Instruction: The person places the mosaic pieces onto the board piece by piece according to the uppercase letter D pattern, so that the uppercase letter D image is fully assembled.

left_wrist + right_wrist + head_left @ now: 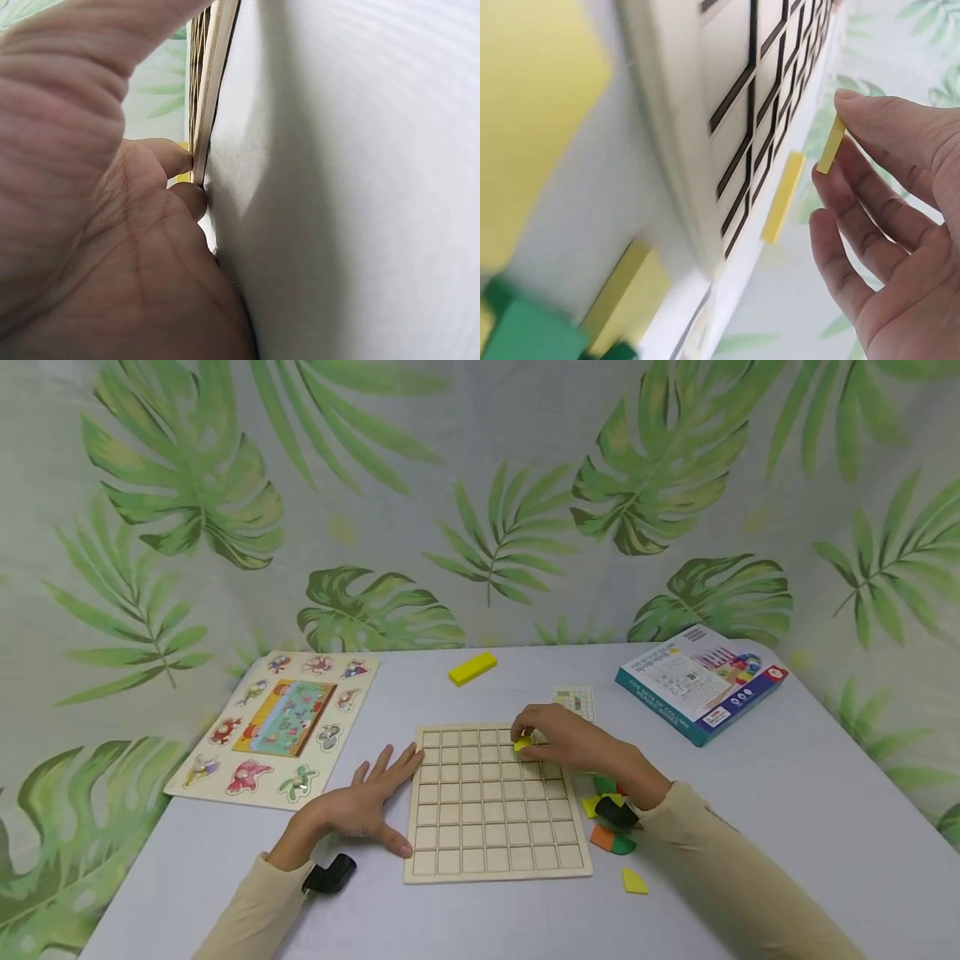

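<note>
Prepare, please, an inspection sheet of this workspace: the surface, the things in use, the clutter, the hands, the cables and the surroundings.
Surface: white table.
Things in use: grid board, no piece set in the squares that show; yellow piece, in hand; loose pieces right of the board, partly hidden.
Clutter: animal puzzle at left; yellow block and small card beyond the board; printed box at far right.
Hands: left hand touches the board's left edge, fingers spread; right hand pinches the yellow piece over the board.
Cables: nothing seen.
Surroundings: leaf-print cloth behind the table.
</note>
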`<control>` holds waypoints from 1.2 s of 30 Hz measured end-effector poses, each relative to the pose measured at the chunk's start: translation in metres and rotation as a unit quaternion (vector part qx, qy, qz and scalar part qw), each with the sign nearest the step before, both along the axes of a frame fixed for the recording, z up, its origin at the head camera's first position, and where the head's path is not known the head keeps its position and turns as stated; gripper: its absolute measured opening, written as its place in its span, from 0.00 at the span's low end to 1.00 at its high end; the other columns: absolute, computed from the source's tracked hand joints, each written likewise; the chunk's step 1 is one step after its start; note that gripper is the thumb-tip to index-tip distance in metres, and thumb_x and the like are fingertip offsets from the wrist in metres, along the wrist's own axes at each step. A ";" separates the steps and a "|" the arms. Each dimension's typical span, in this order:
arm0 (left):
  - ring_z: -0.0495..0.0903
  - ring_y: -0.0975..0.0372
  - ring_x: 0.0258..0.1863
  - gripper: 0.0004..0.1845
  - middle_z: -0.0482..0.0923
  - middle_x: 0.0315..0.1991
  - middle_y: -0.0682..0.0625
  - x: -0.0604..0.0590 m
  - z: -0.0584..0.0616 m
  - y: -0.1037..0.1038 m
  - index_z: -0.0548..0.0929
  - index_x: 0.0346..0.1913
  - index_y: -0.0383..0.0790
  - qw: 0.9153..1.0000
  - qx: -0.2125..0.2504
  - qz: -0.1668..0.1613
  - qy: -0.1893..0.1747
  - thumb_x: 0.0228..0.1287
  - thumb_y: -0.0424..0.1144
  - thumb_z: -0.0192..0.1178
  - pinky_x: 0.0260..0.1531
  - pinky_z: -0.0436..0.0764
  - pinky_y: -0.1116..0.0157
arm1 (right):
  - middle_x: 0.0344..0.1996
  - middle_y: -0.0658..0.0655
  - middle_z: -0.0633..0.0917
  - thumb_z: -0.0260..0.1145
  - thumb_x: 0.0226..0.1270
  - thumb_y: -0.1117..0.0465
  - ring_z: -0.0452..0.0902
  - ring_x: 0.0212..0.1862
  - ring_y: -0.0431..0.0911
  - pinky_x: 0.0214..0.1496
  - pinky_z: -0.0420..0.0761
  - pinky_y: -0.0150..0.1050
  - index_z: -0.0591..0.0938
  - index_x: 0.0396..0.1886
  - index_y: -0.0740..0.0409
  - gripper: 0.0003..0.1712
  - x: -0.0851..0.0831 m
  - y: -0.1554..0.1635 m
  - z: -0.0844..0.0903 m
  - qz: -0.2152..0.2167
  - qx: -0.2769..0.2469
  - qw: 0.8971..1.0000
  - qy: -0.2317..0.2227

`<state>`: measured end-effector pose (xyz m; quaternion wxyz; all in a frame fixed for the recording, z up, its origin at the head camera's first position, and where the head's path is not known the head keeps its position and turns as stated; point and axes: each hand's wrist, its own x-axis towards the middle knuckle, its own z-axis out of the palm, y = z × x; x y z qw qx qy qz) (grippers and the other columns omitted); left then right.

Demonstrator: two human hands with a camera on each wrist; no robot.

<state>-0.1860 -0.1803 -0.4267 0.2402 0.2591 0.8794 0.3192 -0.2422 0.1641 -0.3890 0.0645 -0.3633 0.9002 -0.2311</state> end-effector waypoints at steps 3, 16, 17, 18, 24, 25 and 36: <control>0.18 0.44 0.78 0.74 0.27 0.82 0.43 0.001 0.000 0.000 0.38 0.81 0.41 1.000 0.000 -0.001 0.000 0.40 0.52 0.82 0.71 0.23 0.36 | 0.45 0.51 0.84 0.70 0.67 0.62 0.80 0.48 0.45 0.52 0.81 0.44 0.85 0.46 0.57 0.09 -0.003 -0.009 0.000 0.016 0.002 1.000 0.006; 0.20 0.43 0.78 0.73 0.29 0.82 0.42 0.000 -0.001 0.003 0.40 0.81 0.40 1.000 -0.007 -0.006 0.010 0.40 0.53 0.82 0.71 0.24 0.36 | 0.42 0.51 0.84 0.70 0.68 0.61 0.80 0.47 0.46 0.53 0.81 0.42 0.84 0.40 0.55 0.04 -0.012 -0.030 -0.013 0.043 0.016 0.999 0.001; 0.19 0.43 0.78 0.73 0.29 0.82 0.42 0.000 -0.002 0.003 0.40 0.81 0.41 1.000 -0.008 -0.006 0.010 0.39 0.53 0.82 0.71 0.24 0.36 | 0.41 0.51 0.84 0.70 0.68 0.61 0.80 0.47 0.46 0.53 0.81 0.42 0.84 0.40 0.55 0.04 -0.012 -0.031 -0.013 0.044 0.018 0.999 0.001; 0.19 0.43 0.78 0.74 0.29 0.82 0.43 0.000 -0.002 0.003 0.40 0.81 0.41 1.000 -0.008 -0.005 0.011 0.39 0.53 0.82 0.72 0.24 0.36 | 0.41 0.51 0.84 0.69 0.68 0.61 0.80 0.47 0.46 0.53 0.81 0.42 0.84 0.40 0.55 0.04 -0.012 -0.032 -0.013 0.045 0.021 0.999 0.001; 0.20 0.43 0.79 0.74 0.29 0.82 0.44 -0.001 -0.003 0.003 0.40 0.82 0.42 1.000 -0.014 -0.002 0.012 0.38 0.53 0.82 0.72 0.24 0.37 | 0.41 0.50 0.84 0.69 0.69 0.61 0.80 0.47 0.45 0.52 0.81 0.40 0.84 0.40 0.54 0.03 -0.013 -0.038 -0.015 0.049 0.028 0.998 -0.002; 0.20 0.43 0.79 0.74 0.29 0.82 0.44 -0.001 -0.003 0.003 0.40 0.82 0.42 1.000 -0.014 -0.002 0.012 0.38 0.53 0.82 0.72 0.24 0.37 | 0.41 0.50 0.84 0.69 0.68 0.61 0.80 0.47 0.45 0.52 0.81 0.39 0.84 0.40 0.54 0.03 -0.013 -0.039 -0.015 0.048 0.030 0.998 -0.004; 0.19 0.43 0.79 0.74 0.29 0.82 0.44 -0.001 -0.004 0.001 0.40 0.82 0.42 1.000 -0.011 0.003 0.008 0.38 0.53 0.83 0.72 0.24 0.37 | 0.42 0.51 0.84 0.70 0.67 0.62 0.80 0.46 0.45 0.51 0.81 0.40 0.86 0.42 0.54 0.05 -0.010 -0.046 -0.012 0.050 0.057 0.997 0.000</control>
